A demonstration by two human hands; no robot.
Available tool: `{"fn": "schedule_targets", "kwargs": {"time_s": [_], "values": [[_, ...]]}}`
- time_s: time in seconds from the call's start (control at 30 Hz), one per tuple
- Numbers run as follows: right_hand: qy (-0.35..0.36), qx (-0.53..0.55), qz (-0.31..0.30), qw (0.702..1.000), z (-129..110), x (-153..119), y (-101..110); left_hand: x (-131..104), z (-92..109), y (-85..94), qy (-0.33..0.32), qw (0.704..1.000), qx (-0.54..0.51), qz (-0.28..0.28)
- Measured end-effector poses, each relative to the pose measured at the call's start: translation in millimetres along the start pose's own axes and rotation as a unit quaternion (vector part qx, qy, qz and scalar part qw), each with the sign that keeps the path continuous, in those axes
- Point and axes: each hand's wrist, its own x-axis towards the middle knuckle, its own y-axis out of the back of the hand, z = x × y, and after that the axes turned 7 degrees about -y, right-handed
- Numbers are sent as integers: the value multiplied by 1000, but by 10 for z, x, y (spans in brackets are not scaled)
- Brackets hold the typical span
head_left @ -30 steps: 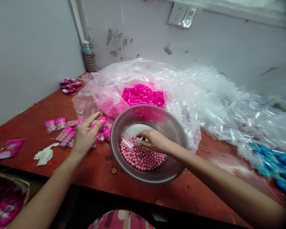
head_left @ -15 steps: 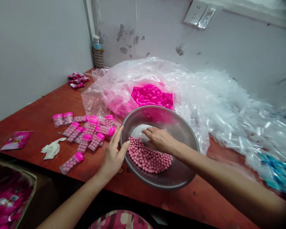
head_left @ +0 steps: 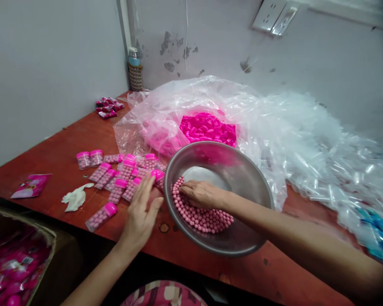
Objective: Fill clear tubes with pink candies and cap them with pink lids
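Note:
A wide metal bowl stands at the table's front edge, with many small pink balls gathered in its near left part. My right hand reaches into it, fingers bent together and closed down among the balls; its fingertips are hidden. Just left of the rim, my left hand is open, thumb apart, holding nothing. Beyond that hand lie several clear bottles with pink caps, filled with pink balls. One such bottle lies apart, nearer the edge.
Behind the bowl, a clear plastic bag holds bright pink caps. Empty clear bottles heap up at right. A crumpled white tissue and a pink packet lie left. A box of pink packets stands below the edge.
My left hand has left the bowl's rim and moved a little left and down. My right hand has moved lower, from the bowl's bare bottom into the balls.

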Motion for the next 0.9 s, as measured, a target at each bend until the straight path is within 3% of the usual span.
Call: {"fn": "schedule_targets", "kwargs": {"time_s": [0.1,0.2,0.27,0.37,0.5,0.57,0.67,0.77,0.9], "values": [[-14,106,0,994,9,-3,7,-260,-307,206,19,983,180,37],[-59,293,5,954,8,-61,48,-442,-583,295,58,955,292,6],[-91,437,20,895,-10,-126,101,-446,-709,277,46,944,327,-9],[-120,613,61,778,-53,-247,212,-285,-845,207,6,943,332,-17],[-148,729,97,662,-92,-401,318,-1,-881,200,-49,956,288,12],[-147,766,111,616,-99,-462,327,95,-741,231,-76,964,244,74],[-150,792,130,577,-117,-531,329,203,-293,226,-136,974,133,123],[-151,783,145,585,-168,-591,365,334,275,91,-155,987,-13,50],[-164,745,172,623,-258,-690,424,546,794,-220,-86,972,-192,-107]]}}
